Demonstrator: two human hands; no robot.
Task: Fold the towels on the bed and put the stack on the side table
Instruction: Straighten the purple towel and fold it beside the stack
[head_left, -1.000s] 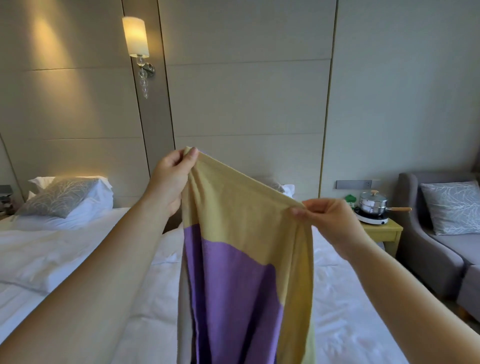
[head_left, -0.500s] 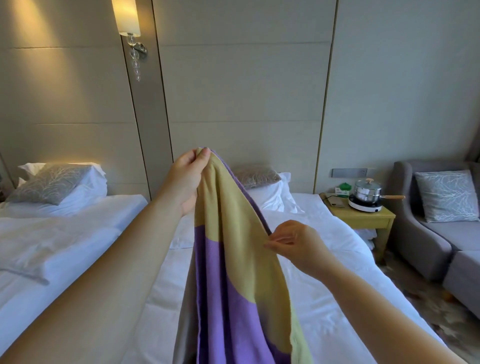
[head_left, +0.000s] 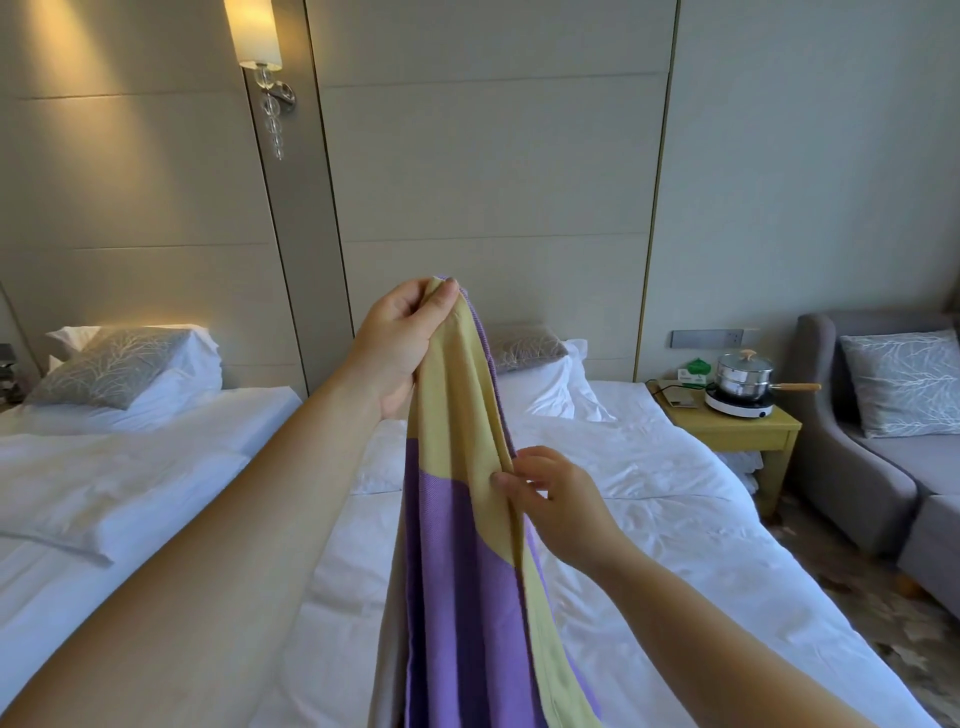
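Note:
A yellow and purple towel (head_left: 462, 519) hangs lengthwise in front of me over the white bed (head_left: 649, 545). My left hand (head_left: 400, 343) pinches its top end, held up high. Lower down, my right hand (head_left: 550, 493) pinches the towel's right edge between thumb and fingertips. The towel's lower end runs out of the frame at the bottom. The yellow side table (head_left: 737, 428) stands to the right of the bed's head.
On the side table sit a steel pot (head_left: 745, 374) on a small cooktop and a green packet (head_left: 693, 370). A grey sofa (head_left: 883, 467) with a cushion stands at the right. A second bed (head_left: 104, 467) lies to the left; a wall lamp (head_left: 257, 36) hangs above.
My right hand slid down from the towel's top corner along its right edge. The towel, first spread wide between both hands, now hangs narrow from the left hand. The view dropped.

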